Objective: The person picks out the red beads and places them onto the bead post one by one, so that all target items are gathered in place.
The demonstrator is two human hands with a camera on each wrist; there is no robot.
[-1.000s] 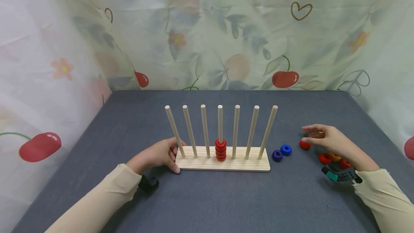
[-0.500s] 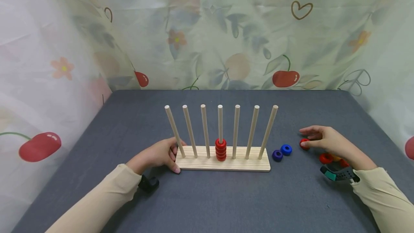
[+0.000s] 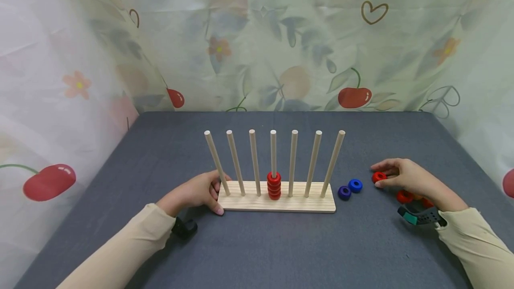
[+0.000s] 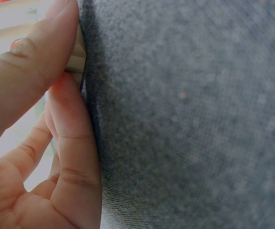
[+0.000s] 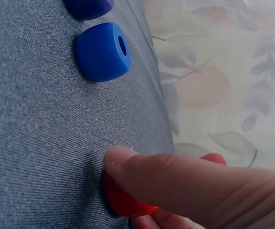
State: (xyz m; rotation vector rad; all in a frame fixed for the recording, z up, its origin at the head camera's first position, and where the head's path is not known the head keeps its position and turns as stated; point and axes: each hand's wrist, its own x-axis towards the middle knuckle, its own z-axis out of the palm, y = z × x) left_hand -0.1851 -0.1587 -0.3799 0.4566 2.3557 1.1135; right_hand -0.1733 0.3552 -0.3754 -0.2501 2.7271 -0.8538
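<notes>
A wooden peg board with several upright rods stands mid-table; red beads are stacked on its middle rod. My left hand grips the board's left end, thumb at the front corner. In the left wrist view, thumb and fingers meet at the board's edge. Over on the right, my right hand pinches a red bead between thumb and fingers, down at the tabletop. The right wrist view has the thumb lying across that red bead, partly covering it.
A purple bead and a blue bead lie between the board and my right hand. Another red bead lies under my right wrist, with more beads partly hidden there. A patterned curtain hangs behind the dark table.
My right hand has lowered slightly and its thumb has closed in on the red bead, which has tilted or shifted a little. My left hand and the board have stayed put.
</notes>
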